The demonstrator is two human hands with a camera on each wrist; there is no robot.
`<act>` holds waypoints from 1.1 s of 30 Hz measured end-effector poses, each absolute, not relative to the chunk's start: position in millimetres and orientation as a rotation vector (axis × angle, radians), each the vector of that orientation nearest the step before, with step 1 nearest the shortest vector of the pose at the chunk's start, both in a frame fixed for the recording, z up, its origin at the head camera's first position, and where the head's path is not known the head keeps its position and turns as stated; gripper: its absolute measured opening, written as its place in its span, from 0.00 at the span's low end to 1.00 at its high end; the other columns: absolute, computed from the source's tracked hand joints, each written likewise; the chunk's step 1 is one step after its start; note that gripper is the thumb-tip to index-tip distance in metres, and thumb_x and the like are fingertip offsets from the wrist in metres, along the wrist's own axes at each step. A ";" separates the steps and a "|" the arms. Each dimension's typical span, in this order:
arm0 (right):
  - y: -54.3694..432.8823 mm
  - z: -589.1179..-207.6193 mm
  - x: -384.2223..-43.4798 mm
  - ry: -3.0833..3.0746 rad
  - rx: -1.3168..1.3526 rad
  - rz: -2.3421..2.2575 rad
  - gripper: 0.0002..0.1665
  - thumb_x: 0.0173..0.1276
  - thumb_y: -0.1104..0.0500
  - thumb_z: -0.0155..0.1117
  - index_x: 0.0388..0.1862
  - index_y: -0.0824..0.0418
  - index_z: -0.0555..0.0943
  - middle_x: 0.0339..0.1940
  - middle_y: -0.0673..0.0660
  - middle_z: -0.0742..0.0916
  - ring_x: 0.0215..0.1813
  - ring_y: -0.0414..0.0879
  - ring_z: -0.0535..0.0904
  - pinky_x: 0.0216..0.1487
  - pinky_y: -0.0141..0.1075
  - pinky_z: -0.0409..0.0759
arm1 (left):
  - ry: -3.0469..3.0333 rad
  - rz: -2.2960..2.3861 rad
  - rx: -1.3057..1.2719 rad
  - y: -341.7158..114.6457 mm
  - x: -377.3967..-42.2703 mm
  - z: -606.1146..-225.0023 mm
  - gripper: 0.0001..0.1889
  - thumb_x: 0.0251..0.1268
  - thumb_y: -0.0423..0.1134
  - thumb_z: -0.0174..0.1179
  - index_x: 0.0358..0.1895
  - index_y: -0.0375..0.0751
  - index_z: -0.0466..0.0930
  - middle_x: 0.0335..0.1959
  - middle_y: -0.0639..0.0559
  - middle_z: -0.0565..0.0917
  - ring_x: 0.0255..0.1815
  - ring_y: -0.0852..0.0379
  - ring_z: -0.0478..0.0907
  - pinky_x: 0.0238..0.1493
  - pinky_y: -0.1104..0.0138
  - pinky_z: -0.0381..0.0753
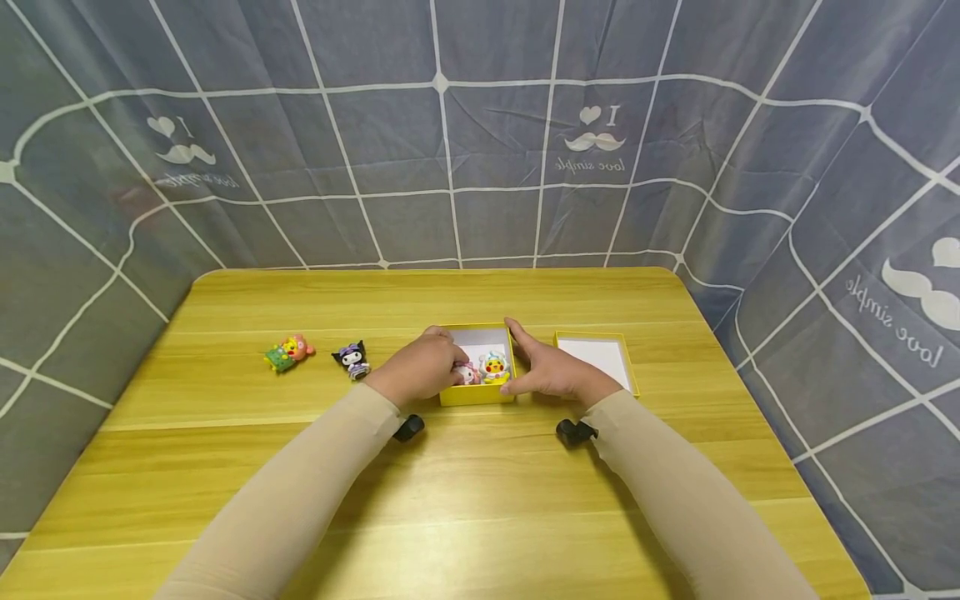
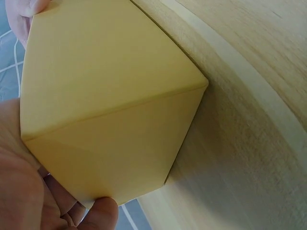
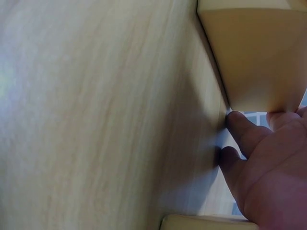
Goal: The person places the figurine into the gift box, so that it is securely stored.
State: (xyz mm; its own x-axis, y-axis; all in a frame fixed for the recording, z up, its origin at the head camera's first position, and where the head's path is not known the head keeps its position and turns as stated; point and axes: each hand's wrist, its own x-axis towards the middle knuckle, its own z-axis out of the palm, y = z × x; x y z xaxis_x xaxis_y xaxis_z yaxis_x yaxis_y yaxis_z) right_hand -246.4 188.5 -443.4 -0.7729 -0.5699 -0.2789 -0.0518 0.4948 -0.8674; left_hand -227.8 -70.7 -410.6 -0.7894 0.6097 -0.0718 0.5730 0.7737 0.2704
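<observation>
A yellow box point(image 1: 477, 398) with a white inside stands on the table. My left hand point(image 1: 423, 367) reaches over its left rim, thumb and fingers pinching a pink-and-white figurine point(image 1: 470, 374) inside. Beside that one, a figurine with a yellow face and pale hood point(image 1: 494, 367) sits in the box. My right hand point(image 1: 555, 369) holds the box at its right wall, thumb at the near corner and index finger at the far one. From the left wrist, the box's plain outer walls point(image 2: 110, 62) hide the figurines. Other fingers point(image 3: 240, 127) of the right hand lie low by the box's side.
Left of the box lie a black-and-purple figurine point(image 1: 352, 360) and a green, yellow and pink figurine point(image 1: 289, 353). A shallow yellow lid point(image 1: 600, 352), white side up, lies to the right, partly behind my right wrist. A grey checked curtain point(image 1: 495, 150) surrounds the wooden table point(image 1: 480, 500).
</observation>
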 end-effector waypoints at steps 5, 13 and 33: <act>188.3 -444.1 -246.4 2.191 -0.502 -1.253 0.82 0.58 0.49 0.85 0.89 0.43 0.30 0.90 0.58 0.49 0.90 0.53 0.42 0.88 0.53 0.43 | 2.810 0.355 0.941 -70.9 -227.2 -410.4 0.10 0.75 0.39 0.67 0.52 0.41 0.91 0.42 0.50 0.92 0.59 0.47 0.75 0.65 0.57 0.76; 188.1 -444.6 -246.4 2.181 -0.516 -1.265 0.82 0.59 0.52 0.85 0.89 0.45 0.29 0.90 0.60 0.50 0.90 0.53 0.44 0.89 0.51 0.44 | 2.809 0.359 0.947 -71.1 -227.5 -410.9 0.09 0.74 0.39 0.67 0.50 0.41 0.91 0.40 0.51 0.91 0.62 0.46 0.76 0.70 0.56 0.74; 186.6 -444.6 -246.6 2.193 -0.499 -1.247 0.82 0.58 0.50 0.85 0.89 0.43 0.30 0.90 0.56 0.47 0.90 0.51 0.42 0.89 0.51 0.45 | 2.817 0.350 0.965 -71.5 -226.0 -407.1 0.06 0.72 0.38 0.69 0.45 0.41 0.91 0.38 0.51 0.92 0.58 0.48 0.78 0.69 0.57 0.74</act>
State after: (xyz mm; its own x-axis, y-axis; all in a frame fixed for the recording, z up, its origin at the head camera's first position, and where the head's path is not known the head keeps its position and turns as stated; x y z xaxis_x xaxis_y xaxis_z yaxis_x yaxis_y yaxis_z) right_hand -246.6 186.6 -444.6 -0.7726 -0.5664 -0.2868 -0.0433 0.4978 -0.8662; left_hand -226.0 -71.5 -407.1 -0.7837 0.6183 -0.0597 0.5849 0.7669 0.2640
